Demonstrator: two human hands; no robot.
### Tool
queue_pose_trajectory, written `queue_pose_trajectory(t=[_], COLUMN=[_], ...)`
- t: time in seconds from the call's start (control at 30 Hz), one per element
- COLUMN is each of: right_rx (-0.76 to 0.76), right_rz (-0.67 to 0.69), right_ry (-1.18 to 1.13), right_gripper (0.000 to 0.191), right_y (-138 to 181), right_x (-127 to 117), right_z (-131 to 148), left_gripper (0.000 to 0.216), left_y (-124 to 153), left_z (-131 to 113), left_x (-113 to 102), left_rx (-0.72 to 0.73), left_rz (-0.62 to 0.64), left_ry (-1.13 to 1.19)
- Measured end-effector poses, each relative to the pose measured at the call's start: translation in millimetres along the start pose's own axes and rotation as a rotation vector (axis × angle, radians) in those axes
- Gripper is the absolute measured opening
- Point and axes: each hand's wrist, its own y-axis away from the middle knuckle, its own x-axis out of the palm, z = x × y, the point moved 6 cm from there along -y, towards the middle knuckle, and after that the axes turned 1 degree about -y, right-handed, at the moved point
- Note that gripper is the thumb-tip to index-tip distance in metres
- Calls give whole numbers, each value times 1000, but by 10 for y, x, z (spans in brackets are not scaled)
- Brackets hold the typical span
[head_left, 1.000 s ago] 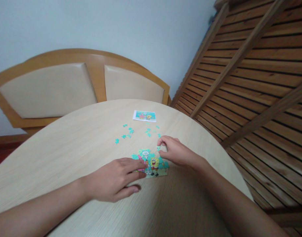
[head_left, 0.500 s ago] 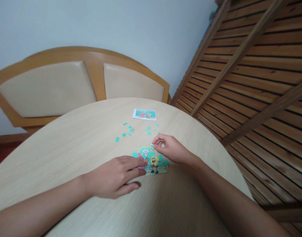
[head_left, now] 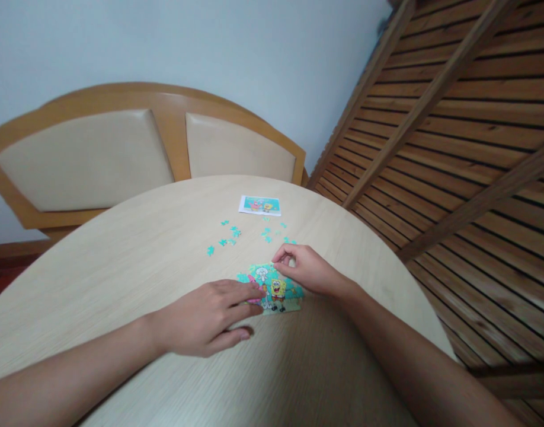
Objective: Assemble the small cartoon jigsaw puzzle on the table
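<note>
A partly built cartoon jigsaw (head_left: 276, 290) lies on the round wooden table (head_left: 121, 279). My left hand (head_left: 205, 317) rests flat on the table, fingers stretched out, its fingertips on the jigsaw's left edge. My right hand (head_left: 305, 270) sits at the jigsaw's upper right corner with thumb and forefinger pinched together; a small teal piece seems to be between them but is too small to be sure. Several loose teal pieces (head_left: 230, 235) lie scattered just beyond the jigsaw.
A small reference picture card (head_left: 260, 205) lies near the table's far edge. Behind the table stands a wooden bench with padded back panels (head_left: 89, 160). A slatted wooden frame (head_left: 454, 130) leans at the right, close to the table's edge.
My right hand has slid left and slightly back, from beside the jigsaw's right edge to its upper right corner, still pinched. The left hand has stayed put.
</note>
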Motion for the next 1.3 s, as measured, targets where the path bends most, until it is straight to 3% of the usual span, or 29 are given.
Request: queue_pose_trajectory(t=[0.83,1.1,1.3], right_rx=[-98,86,139], right_rz=[-12,-367,-381], right_ry=[137,252,319], right_gripper=[13,17,17], right_y=[-14,11,5], right_x=[-39,-557,-608], right_z=[3,-268,-402], left_gripper=[36,36,37], left_y=[1,-9,2], left_z=[-5,-17,-2], left_x=[-2,-17,3], left_rx=[-5,7,-2], left_rz=[-5,-11,-13], left_ry=[4,5,26])
